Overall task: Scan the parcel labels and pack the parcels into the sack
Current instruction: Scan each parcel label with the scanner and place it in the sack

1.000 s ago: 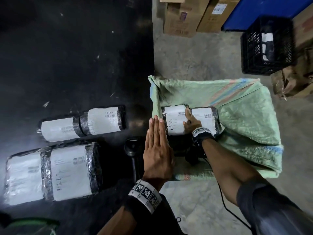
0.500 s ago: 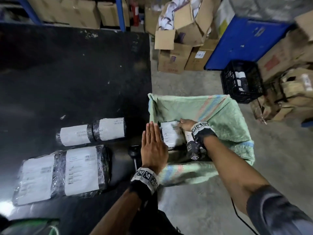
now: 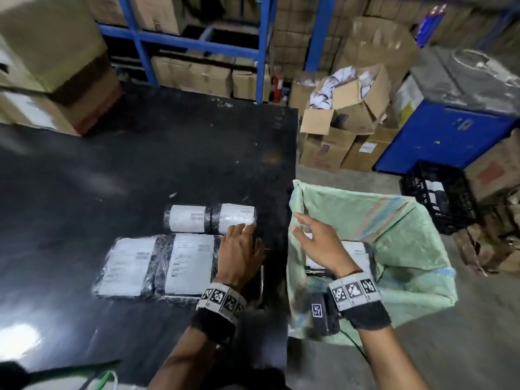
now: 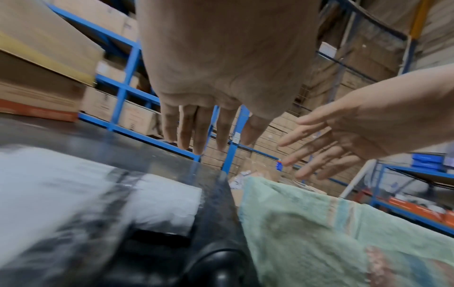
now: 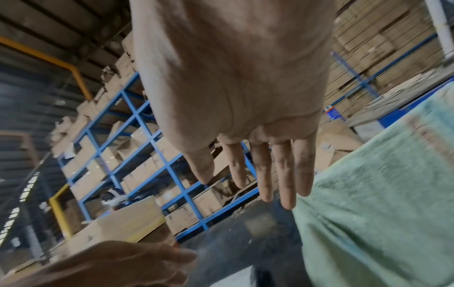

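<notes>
Scanner (image 3: 323, 312): one, black, blurred, hanging just under the right wrist at the near rim of the sack (image 3: 416, 249); a thin cable trails from it toward the near edge of the frame, its end cut off. Whether it touches anything can't be told. Right hand (image 3: 319, 244): empty, fingers spread and relaxed, above the sack's mouth near its left wall; the right wrist view confirms straight fingers holding nothing. Left hand (image 3: 239, 250): empty, fingers extended, over the table's (image 3: 140, 170) right edge; fingertips reach the right end of the small parcel (image 3: 209, 222), but contact can't be confirmed because of motion blur. Parcels counted: three. Two lie on the tabletop near its right edge: large flat parcel (image 3: 157, 264), nearer, with two white labels, its right end hidden behind the left hand; the small rolled one sits just beyond it, also with two labels. Print unreadable on all. The third, packed parcel (image 3: 353, 250), lies inside the sack, mostly hidden by the right hand and wrist, only white label patches showing. Sack: one, green woven, standing open just beside the table's right edge. Beyond: one black crate (image 3: 439, 195) on the floor, contents indistinct; cardboard boxes (image 3: 349, 108) and blue racking (image 3: 197, 43), too many and too blurred to count.
</notes>
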